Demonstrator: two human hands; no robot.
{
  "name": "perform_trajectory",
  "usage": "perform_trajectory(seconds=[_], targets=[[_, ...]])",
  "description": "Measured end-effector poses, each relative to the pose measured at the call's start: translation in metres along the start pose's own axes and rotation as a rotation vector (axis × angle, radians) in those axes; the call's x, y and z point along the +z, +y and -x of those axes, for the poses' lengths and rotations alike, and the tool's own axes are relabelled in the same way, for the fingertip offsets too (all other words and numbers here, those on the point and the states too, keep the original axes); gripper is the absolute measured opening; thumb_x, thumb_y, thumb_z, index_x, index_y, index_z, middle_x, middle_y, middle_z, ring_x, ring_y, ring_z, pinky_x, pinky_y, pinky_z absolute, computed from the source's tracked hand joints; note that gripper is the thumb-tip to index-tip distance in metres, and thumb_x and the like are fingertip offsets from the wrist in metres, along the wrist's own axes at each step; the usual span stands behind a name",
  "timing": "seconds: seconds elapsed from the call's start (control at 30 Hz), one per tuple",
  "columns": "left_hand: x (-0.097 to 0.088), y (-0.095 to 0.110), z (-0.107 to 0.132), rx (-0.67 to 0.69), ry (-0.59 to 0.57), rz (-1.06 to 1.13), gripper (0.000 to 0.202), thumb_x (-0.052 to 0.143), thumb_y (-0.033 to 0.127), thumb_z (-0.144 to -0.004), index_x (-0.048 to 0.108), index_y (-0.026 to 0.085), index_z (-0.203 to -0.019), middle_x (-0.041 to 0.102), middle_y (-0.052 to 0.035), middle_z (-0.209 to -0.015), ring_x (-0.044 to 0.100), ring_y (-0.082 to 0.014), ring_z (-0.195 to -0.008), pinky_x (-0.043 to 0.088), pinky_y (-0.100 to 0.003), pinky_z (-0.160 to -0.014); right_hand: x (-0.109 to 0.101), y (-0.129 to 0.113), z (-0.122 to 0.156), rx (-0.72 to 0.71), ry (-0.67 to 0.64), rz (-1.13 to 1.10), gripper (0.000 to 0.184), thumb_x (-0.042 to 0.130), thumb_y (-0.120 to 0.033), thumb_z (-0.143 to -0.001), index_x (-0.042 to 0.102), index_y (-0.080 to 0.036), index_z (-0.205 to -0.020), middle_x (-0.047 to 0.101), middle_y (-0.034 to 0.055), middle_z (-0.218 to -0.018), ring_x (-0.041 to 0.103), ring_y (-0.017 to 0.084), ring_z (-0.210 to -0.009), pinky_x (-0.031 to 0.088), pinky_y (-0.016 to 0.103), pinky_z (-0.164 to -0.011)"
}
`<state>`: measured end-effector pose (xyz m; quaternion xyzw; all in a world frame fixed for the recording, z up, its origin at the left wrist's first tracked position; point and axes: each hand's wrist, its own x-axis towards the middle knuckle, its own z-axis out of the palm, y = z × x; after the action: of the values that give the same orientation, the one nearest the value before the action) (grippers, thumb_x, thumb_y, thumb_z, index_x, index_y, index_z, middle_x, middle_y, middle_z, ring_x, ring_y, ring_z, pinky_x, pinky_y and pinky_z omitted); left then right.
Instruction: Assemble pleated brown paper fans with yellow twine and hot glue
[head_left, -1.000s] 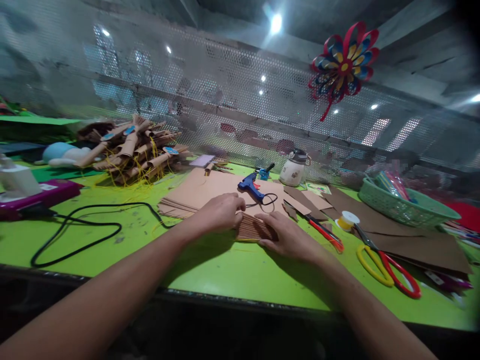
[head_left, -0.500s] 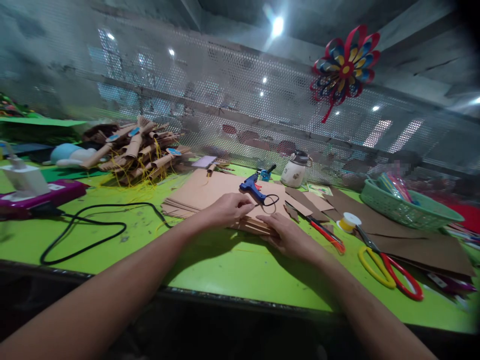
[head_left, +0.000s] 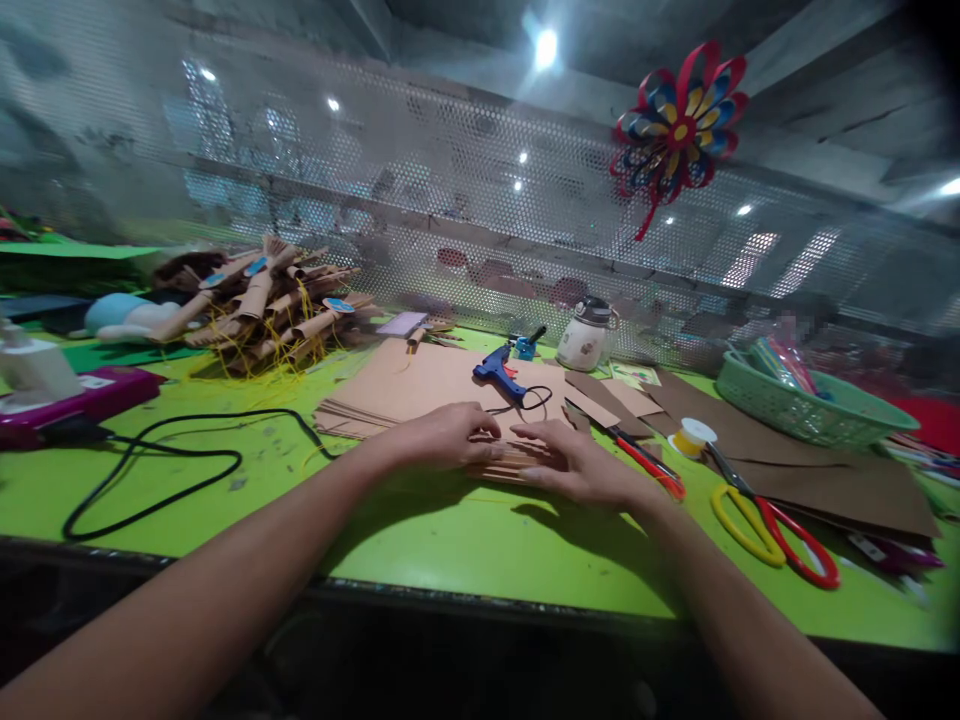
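The left hand (head_left: 442, 438) and right hand (head_left: 581, 465) lie palm down, fingers stretched out and gripping nothing, pressing from either side on a pleated brown paper piece (head_left: 517, 462) midway along the green table (head_left: 450, 545), toward its front edge. What shows of it is creased into narrow ridges (the rest is hidden under the palms), so the folding looks well advanced. The stack of flat brown sheets (head_left: 405, 385) just behind lies unfolded.

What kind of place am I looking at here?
Probably a paper-craft workbench: a blue hot-glue gun lies on stacked brown card sheets, scissors with yellow and red handles rest on the green table, and a red-and-blue paper pinwheel flower hangs by the perforated screen.
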<state>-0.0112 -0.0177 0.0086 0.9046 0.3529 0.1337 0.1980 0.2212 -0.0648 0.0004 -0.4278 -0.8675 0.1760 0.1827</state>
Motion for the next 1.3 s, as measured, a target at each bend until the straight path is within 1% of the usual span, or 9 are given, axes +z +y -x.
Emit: perform_trajectory(seconds=[0.13, 0.3, 0.47, 0.57, 0.67, 0.77, 1.07, 1.13, 1.3], targets=[[0.000, 0.003, 0.000, 0.038, -0.048, -0.070, 0.036, 0.049, 0.043, -0.084, 0.065, 0.019, -0.104, 0.060, -0.0085, -0.097, 0.054, -0.0188, -0.082, 0.039, -0.027, -0.072, -0.006, 0.012, 0.000, 0.106, 0.067, 0.106, 0.041, 0.039, -0.043, -0.094, 0.057, -0.017, -0.120, 0.060, 0.0120, -0.118, 0.053, 0.024, -0.107, 0.036, 0.043, -0.099], [0.004, 0.003, 0.000, 0.076, -0.030, -0.124, 0.028, 0.051, 0.041, -0.083, 0.065, 0.019, -0.093, 0.059, -0.0063, -0.087, 0.052, -0.0194, -0.082, 0.038, -0.028, -0.071, -0.003, 0.019, 0.000, 0.077, -0.019, 0.251, 0.032, 0.050, -0.037, -0.090, 0.062, -0.017, -0.112, 0.061, 0.0119, -0.105, 0.050, 0.026, -0.106, 0.036, 0.042, -0.096], [0.014, -0.005, -0.005, 0.040, 0.043, -0.132, 0.031, 0.050, 0.037, -0.084, 0.063, 0.020, -0.106, 0.057, -0.0075, -0.094, 0.052, -0.0194, -0.084, 0.038, -0.029, -0.076, 0.007, 0.021, -0.004, 0.107, 0.038, 0.229, 0.018, 0.055, -0.027, -0.088, 0.066, -0.017, -0.097, 0.058, 0.0085, -0.092, 0.052, 0.021, -0.091, 0.041, 0.033, -0.080], [0.015, -0.007, -0.007, 0.048, 0.082, -0.126, 0.035, 0.045, 0.042, -0.087, 0.066, 0.020, -0.103, 0.056, -0.0078, -0.091, 0.052, -0.0198, -0.084, 0.039, -0.031, -0.077, 0.009, 0.022, -0.008, 0.116, 0.109, 0.192, 0.015, 0.057, -0.027, -0.087, 0.069, -0.017, -0.089, 0.056, 0.0068, -0.086, 0.052, 0.019, -0.085, 0.041, 0.030, -0.075], [0.011, -0.004, -0.006, 0.087, 0.077, -0.106, 0.045, 0.038, 0.053, -0.088, 0.067, 0.020, -0.099, 0.055, -0.0078, -0.090, 0.051, -0.0204, -0.085, 0.038, -0.032, -0.078, 0.008, 0.025, -0.011, 0.127, 0.172, 0.164, 0.014, 0.059, -0.026, -0.086, 0.071, -0.019, -0.088, 0.056, 0.0063, -0.086, 0.052, 0.019, -0.084, 0.041, 0.030, -0.073], [0.008, 0.000, -0.005, 0.065, 0.031, -0.103, 0.049, 0.046, 0.061, -0.081, 0.065, 0.021, -0.101, 0.054, -0.0078, -0.094, 0.050, -0.0208, -0.085, 0.039, -0.031, -0.076, 0.009, 0.031, -0.015, 0.144, 0.198, 0.164, 0.014, 0.060, -0.025, -0.085, 0.073, -0.019, -0.088, 0.058, 0.0060, -0.082, 0.054, 0.019, -0.082, 0.041, 0.031, -0.072], [0.011, 0.003, -0.007, 0.066, -0.017, -0.205, 0.051, 0.047, 0.058, -0.081, 0.061, 0.018, -0.111, 0.056, -0.0096, -0.101, 0.049, -0.0238, -0.095, 0.038, -0.033, -0.083, 0.005, 0.039, -0.018, 0.195, 0.287, 0.107, 0.019, 0.060, -0.026, -0.083, 0.073, -0.016, -0.094, 0.063, 0.0080, -0.086, 0.058, 0.018, -0.079, 0.046, 0.029, -0.071], [0.012, 0.002, -0.007, 0.071, -0.014, -0.203, 0.050, 0.045, 0.056, -0.083, 0.062, 0.018, -0.111, 0.056, -0.0103, -0.105, 0.048, -0.0237, -0.097, 0.037, -0.033, -0.086, -0.001, 0.036, -0.014, 0.170, 0.267, 0.079, 0.022, 0.061, -0.028, -0.083, 0.071, -0.016, -0.098, 0.063, 0.0092, -0.093, 0.058, 0.019, -0.086, 0.047, 0.029, -0.073], [0.018, -0.006, -0.008, 0.068, 0.045, -0.186, 0.044, 0.043, 0.053, -0.086, 0.064, 0.021, -0.108, 0.055, -0.0090, -0.099, 0.049, -0.0226, -0.094, 0.038, -0.032, -0.084, -0.014, 0.026, -0.002, 0.110, 0.036, 0.115, 0.029, 0.060, -0.040, -0.083, 0.069, -0.019, -0.100, 0.065, 0.0078, -0.093, 0.058, 0.021, -0.087, 0.045, 0.032, -0.075]])
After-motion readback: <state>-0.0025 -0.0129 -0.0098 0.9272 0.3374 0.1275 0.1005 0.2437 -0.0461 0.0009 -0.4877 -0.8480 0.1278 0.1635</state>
